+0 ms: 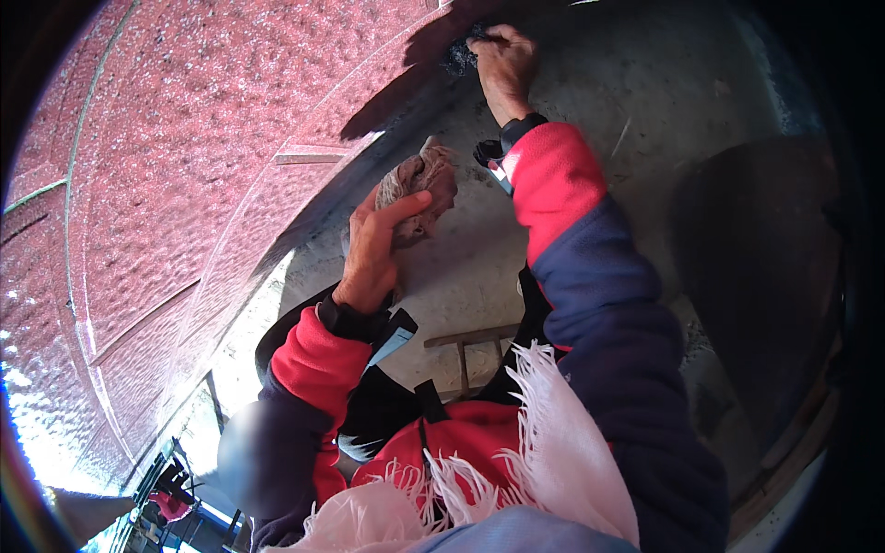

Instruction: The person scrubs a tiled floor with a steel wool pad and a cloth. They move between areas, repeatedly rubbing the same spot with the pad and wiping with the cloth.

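Observation:
My left hand (377,238) grips a crumpled brownish-pink rag (422,190), thumb pressed across its front. Farther off, at the top, my right hand (508,66) has its fingers curled down at a dark, speckled patch (462,59) on a grey, worn surface (622,90). Whether those fingers pinch anything is hidden by the hand itself. The rag hangs above the grey surface, left of my right forearm. Both wrists carry black straps with small devices.
A red, pebbled surface (180,124) with pale seams fills the sunlit left side. Beneath my arms lies a wooden ladder-like frame (473,345). A fringed white scarf (567,442) hangs from me. Dark objects and a reddish item (169,504) stand lower left; a large shadow (753,276) covers the right.

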Tool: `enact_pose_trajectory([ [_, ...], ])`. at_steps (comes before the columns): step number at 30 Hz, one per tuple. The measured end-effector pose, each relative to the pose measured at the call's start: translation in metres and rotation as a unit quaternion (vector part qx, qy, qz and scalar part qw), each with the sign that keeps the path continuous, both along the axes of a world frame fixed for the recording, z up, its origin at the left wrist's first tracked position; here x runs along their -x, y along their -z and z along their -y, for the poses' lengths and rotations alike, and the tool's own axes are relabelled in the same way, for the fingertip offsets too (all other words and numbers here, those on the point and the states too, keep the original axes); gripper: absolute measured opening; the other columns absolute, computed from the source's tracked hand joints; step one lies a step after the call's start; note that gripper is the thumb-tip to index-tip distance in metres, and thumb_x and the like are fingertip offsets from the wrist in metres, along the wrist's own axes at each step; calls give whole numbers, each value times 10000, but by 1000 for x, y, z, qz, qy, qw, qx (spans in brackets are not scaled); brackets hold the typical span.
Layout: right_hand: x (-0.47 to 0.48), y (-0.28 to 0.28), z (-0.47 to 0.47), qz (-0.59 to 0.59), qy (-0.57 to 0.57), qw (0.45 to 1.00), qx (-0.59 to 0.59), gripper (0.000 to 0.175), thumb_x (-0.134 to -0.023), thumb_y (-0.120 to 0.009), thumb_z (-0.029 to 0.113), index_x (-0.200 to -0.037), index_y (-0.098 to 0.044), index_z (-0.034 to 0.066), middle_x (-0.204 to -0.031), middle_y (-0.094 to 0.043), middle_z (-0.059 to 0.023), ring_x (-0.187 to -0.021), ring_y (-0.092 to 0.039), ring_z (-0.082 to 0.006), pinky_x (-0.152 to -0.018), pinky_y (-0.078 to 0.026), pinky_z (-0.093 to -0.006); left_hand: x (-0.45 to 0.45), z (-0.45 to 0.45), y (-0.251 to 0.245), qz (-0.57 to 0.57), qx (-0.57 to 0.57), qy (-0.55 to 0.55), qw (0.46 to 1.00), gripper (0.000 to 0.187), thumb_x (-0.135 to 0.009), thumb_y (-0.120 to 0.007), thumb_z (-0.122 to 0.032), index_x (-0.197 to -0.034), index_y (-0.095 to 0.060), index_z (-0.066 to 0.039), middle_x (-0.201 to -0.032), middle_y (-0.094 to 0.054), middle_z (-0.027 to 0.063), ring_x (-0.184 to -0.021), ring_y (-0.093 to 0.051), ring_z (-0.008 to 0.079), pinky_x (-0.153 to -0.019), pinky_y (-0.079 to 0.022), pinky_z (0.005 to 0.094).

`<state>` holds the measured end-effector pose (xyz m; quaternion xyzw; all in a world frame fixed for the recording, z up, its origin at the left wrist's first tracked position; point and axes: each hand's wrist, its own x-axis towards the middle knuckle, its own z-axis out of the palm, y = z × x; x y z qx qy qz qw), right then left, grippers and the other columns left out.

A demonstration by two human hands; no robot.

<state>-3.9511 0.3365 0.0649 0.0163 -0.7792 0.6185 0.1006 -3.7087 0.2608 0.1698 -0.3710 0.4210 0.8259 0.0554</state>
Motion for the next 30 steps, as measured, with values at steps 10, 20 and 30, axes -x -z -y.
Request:
enact_pose_trajectory([
  [10,-45,-8,19,-18,-183,980,-79,166,-717,-758,110,-792,-673,-11,-659,-666,-79,-608,-636,-164,-595,-492,-312,6,-7,12,0,13,27,1000,435,-807,-681,-60,-1229,-600,5,-1031,-681,89,-883,-654,165,-764,-505,274],
  [20,2,5,3,59,-11,994,94,202,-739,-797,92,-802,-623,13,-709,-622,-28,-619,-597,-106,-466,-511,-245,0,2,8,13,30,13,999,428,-797,-701,-66,-1212,-612,-7,-1019,-679,69,-857,-640,147,-714,-500,265],
  [30,-16,4,10,-131,-61,979,-146,157,-763,-701,165,-833,-610,58,-766,-644,-148,-757,-620,-367,-681,-479,-414,0,2,11,17,22,-5,1000,405,-802,-691,-61,-1196,-617,-2,-1009,-677,70,-846,-638,149,-713,-498,266],
])
